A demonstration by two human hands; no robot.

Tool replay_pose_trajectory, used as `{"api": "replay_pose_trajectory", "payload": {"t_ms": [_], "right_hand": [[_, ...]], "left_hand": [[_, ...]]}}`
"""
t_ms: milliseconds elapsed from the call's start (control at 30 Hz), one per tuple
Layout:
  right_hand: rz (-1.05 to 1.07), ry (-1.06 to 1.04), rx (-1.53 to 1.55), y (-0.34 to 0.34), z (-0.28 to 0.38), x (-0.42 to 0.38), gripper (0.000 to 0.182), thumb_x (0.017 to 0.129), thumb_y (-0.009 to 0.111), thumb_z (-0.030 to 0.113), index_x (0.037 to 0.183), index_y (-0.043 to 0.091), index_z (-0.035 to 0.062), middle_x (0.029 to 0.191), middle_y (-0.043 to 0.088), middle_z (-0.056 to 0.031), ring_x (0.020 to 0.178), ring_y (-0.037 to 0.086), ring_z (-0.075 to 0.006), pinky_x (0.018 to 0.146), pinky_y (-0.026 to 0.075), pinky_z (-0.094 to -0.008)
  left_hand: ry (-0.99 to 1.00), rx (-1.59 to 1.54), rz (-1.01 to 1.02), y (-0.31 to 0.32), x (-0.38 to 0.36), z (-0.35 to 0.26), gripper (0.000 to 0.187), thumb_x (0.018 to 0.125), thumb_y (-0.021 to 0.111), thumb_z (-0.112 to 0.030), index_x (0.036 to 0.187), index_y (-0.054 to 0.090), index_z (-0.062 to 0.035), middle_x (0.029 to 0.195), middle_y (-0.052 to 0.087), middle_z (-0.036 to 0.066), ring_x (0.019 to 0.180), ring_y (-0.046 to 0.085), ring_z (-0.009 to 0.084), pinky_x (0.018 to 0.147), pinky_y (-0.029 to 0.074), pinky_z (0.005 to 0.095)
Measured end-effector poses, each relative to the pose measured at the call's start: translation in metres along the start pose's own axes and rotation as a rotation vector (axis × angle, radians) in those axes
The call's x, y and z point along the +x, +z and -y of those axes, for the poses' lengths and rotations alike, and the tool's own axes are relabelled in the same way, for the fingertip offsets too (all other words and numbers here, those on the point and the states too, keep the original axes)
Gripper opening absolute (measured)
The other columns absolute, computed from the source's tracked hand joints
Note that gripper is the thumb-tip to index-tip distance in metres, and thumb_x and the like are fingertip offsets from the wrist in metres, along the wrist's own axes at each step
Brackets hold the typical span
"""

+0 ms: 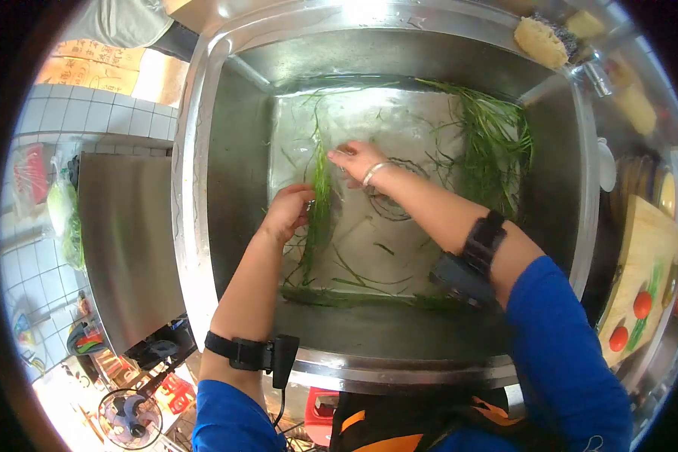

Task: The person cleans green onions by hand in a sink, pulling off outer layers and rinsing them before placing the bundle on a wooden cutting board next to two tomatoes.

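Note:
Inside a metal sink (241, 188) with water in it, a narrow bunch of long thin green leaves (322, 177) lies lengthwise at the left. My left hand (288, 212) is curled against the left side of this bunch, its fingers closed on the leaves. From the right, my right hand (358, 163) comes to the bunch with thumb and fingers pinched at its edge; a bracelet circles that wrist. Which single leaves the right fingertips hold is hard to see. A larger heap of green leaves (493, 128) rests along the sink's right side.
Loose leaves float near the sink's front wall and over the bottom. A round drain (390, 192) shows below my right forearm. To the right are a cutting board (631, 271) with red tomatoes (642, 305), and a sponge (541, 42) at the back corner. A metal panel (128, 248) stands left.

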State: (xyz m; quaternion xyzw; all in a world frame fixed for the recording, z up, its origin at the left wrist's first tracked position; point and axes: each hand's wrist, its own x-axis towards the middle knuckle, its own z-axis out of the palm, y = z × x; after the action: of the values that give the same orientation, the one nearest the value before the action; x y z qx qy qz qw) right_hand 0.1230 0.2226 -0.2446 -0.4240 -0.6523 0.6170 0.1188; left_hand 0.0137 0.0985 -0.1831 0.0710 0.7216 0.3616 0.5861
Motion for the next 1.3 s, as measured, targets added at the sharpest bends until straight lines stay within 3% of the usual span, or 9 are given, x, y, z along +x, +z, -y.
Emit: {"api": "replay_pose_trajectory", "payload": {"t_ms": [267, 433, 567, 733, 867, 1000, 1067, 1233, 1300], "right_hand": [[0.026, 0.207, 0.384, -0.027, 0.011, 0.005, 0.019, 0.066, 0.058, 0.019, 0.076, 0.061, 0.0037, 0.066, 0.060, -0.0112, 0.055, 0.056, -0.0176, 0.056, 0.045, -0.0285], [0.557, 0.151, -0.773, -0.081, 0.024, -0.013, 0.016, 0.064, 0.057, 0.014, 0.075, 0.061, 0.0033, 0.068, 0.060, -0.0128, 0.057, 0.057, -0.0219, 0.055, 0.045, -0.0334], [0.338, -0.035, -1.449, -0.128, 0.051, -0.016, 0.012, 0.067, 0.053, 0.011, 0.073, 0.057, 0.0013, 0.073, 0.059, -0.0131, 0.068, 0.058, -0.0246, 0.063, 0.047, -0.0318], [-0.167, -0.680, -1.100, -0.087, 0.083, -0.039, 0.011, 0.069, 0.052, 0.012, 0.076, 0.059, 0.0053, 0.074, 0.058, -0.0144, 0.070, 0.057, -0.0267, 0.067, 0.045, -0.0328], [-0.079, -0.429, -0.353, -0.027, 0.049, -0.023, 0.022, 0.068, 0.058, 0.021, 0.083, 0.060, 0.0055, 0.071, 0.058, -0.0130, 0.063, 0.057, -0.0205, 0.058, 0.045, -0.0318], [0.186, -0.065, -0.359, -0.010, 0.032, -0.005, 0.024, 0.069, 0.060, 0.021, 0.085, 0.060, 0.0039, 0.070, 0.059, -0.0104, 0.059, 0.058, -0.0162, 0.053, 0.046, -0.0286], [0.296, 0.128, 0.238, -0.008, 0.020, 0.000, 0.021, 0.069, 0.062, 0.017, 0.082, 0.060, 0.0016, 0.070, 0.059, -0.0066, 0.054, 0.057, -0.0133, 0.048, 0.046, -0.0256], [-0.045, 0.163, 0.251, -0.043, -0.006, 0.012, 0.018, 0.069, 0.059, 0.019, 0.073, 0.060, 0.0014, 0.069, 0.061, -0.0085, 0.058, 0.058, -0.0178, 0.048, 0.046, -0.0284], [-0.169, 0.005, -0.237, -0.050, -0.010, 0.008, 0.018, 0.070, 0.057, 0.025, 0.076, 0.061, 0.0079, 0.070, 0.061, -0.0071, 0.061, 0.058, -0.0224, 0.057, 0.046, -0.0315]], "left_hand": [[-0.049, 0.380, -0.071, -0.008, -0.005, -0.015, 0.019, 0.069, 0.056, -0.010, 0.085, 0.055, -0.0005, 0.074, 0.053, 0.005, 0.058, 0.050, 0.0144, 0.049, 0.045, 0.0280], [-0.059, 0.451, 0.024, -0.012, -0.007, -0.016, 0.020, 0.071, 0.056, -0.017, 0.085, 0.054, -0.0027, 0.078, 0.055, 0.004, 0.066, 0.053, 0.0136, 0.056, 0.046, 0.0284], [0.040, 0.399, -0.025, -0.004, -0.001, -0.014, 0.020, 0.072, 0.055, -0.016, 0.087, 0.055, -0.0024, 0.078, 0.056, 0.006, 0.064, 0.054, 0.0146, 0.054, 0.046, 0.0258], [0.052, 0.102, 0.157, 0.005, 0.003, -0.010, 0.022, 0.077, 0.054, -0.019, 0.094, 0.054, -0.0057, 0.080, 0.056, 0.002, 0.071, 0.055, 0.0123, 0.063, 0.045, 0.0280], [-0.001, 0.126, 0.207, 0.013, -0.005, -0.016, 0.025, 0.077, 0.055, -0.020, 0.097, 0.053, -0.0061, 0.083, 0.057, 0.002, 0.074, 0.055, 0.0125, 0.065, 0.045, 0.0281], [-0.004, 0.185, 0.209, 0.013, -0.003, -0.012, 0.025, 0.076, 0.055, -0.020, 0.097, 0.054, -0.0059, 0.084, 0.057, 0.003, 0.074, 0.055, 0.0132, 0.064, 0.045, 0.0284], [-0.012, 0.199, 0.211, 0.009, -0.001, -0.010, 0.025, 0.076, 0.056, -0.020, 0.096, 0.055, -0.0057, 0.082, 0.057, 0.003, 0.073, 0.055, 0.0129, 0.064, 0.044, 0.0282], [-0.096, 0.375, 0.219, -0.008, -0.007, -0.004, 0.017, 0.069, 0.061, -0.015, 0.081, 0.059, -0.0030, 0.071, 0.058, 0.004, 0.060, 0.054, 0.0099, 0.048, 0.044, 0.0238], [-0.134, 0.582, 0.280, -0.013, -0.008, 0.002, 0.019, 0.067, 0.062, -0.015, 0.082, 0.059, -0.0033, 0.072, 0.057, 0.004, 0.060, 0.054, 0.0102, 0.048, 0.043, 0.0256]]}}
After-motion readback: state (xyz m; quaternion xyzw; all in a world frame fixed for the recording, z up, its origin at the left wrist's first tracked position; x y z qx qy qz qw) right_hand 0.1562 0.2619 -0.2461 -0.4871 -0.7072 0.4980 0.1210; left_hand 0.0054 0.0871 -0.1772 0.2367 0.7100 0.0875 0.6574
